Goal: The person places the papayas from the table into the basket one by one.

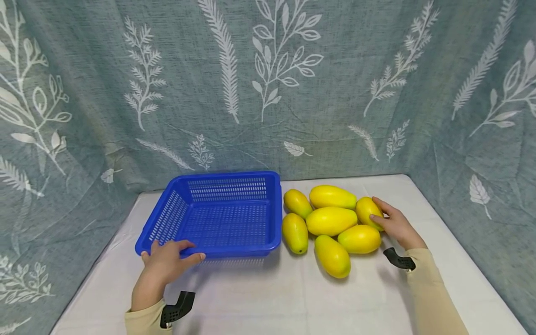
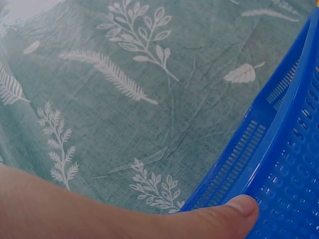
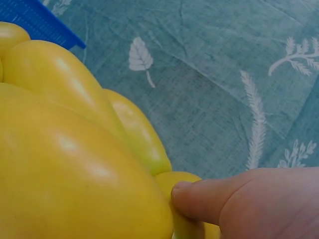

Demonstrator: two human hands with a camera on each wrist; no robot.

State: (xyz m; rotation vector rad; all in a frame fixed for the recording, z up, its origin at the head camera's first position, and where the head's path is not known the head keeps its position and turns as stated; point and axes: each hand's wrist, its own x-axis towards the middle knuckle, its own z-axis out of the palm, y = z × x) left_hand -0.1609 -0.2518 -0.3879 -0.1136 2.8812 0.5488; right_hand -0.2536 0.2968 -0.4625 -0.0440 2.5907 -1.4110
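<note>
A blue plastic basket [image 1: 234, 253] with slotted walls stands on the left of the table, nothing inside it. My left hand [image 1: 165, 265] grips its near rim toward the left corner, fingers over the edge. In the left wrist view the thumb [image 2: 234, 211] lies against the basket's outer side [image 2: 294, 164]. At the right end of a group of yellow mangoes, my right hand [image 1: 399, 226] holds one mango [image 1: 365, 210] between thumb and fingers. The right wrist view shows that thumb [image 3: 199, 199] on the mango [image 3: 174, 180], partly hidden behind a larger mango [image 3: 75, 164].
Several other mangoes, among them a long one [image 1: 331, 221] and a nearer one [image 1: 332, 257], lie close together right of the basket. A white cloth [image 1: 268, 298] covers the table. Green leaf-patterned curtain [image 1: 180, 70] encloses the back and sides.
</note>
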